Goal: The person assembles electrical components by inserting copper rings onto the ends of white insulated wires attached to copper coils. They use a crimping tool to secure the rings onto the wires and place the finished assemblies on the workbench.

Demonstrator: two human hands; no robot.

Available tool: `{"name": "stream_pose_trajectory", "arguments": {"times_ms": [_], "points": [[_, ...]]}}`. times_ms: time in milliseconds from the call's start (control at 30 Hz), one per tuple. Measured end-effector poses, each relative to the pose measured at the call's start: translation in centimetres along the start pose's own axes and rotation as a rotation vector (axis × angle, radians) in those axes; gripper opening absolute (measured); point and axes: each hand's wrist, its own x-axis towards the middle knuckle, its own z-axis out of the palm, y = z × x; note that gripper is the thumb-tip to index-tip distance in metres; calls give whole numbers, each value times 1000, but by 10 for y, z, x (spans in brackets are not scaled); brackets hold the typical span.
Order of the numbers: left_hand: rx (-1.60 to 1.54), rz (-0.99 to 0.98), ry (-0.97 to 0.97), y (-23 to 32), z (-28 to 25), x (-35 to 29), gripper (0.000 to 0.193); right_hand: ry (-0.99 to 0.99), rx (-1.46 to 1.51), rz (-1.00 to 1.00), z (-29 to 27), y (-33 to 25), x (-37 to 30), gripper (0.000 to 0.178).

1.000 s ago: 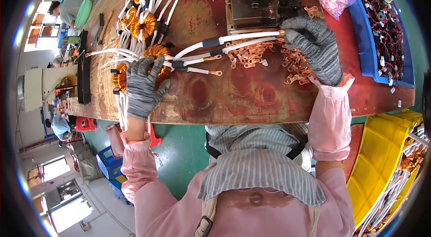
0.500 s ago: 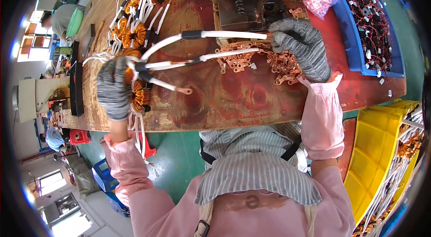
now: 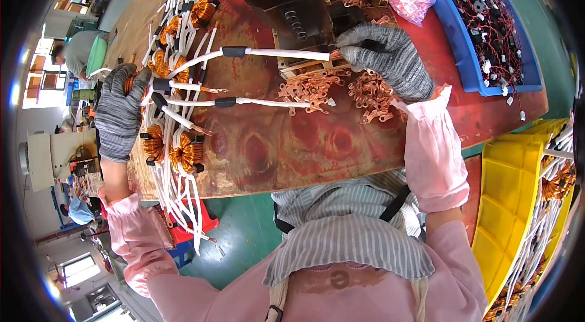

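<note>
Head view, now. My left hand [image 3: 119, 111] is closed around a copper-wound coil [image 3: 131, 84] at the left edge of the red-brown bench [image 3: 292, 151]; its white sleeved leads fan out to the right. My right hand [image 3: 387, 60] pinches the tip of the top lead [image 3: 268, 52], fingers closed on it, right at the mouth of the dark press machine [image 3: 304, 2]. A heap of loose copper ring terminals [image 3: 341, 87] lies just below that hand. More wound coils [image 3: 177, 151] sit stacked near my left wrist.

Against 0.5 s ago: the lead tip has moved up from above the terminal heap to the machine's slot; I judge it is seated for crimping. The left hand stays clamped on the coil, drawn slightly outward, so the leads run straighter. Against 1 s ago, both hands are farther apart.
</note>
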Motion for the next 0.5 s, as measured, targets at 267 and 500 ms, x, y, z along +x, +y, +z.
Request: {"name": "stream_pose_trajectory", "arguments": {"times_ms": [267,500], "points": [[6,-15,-71,-13,-2,24,46,-14,138,72,-6,-1,7,21],[17,-4,-98,-22,-16,34,54,-16,170,42,-9,5,15,21]]}}
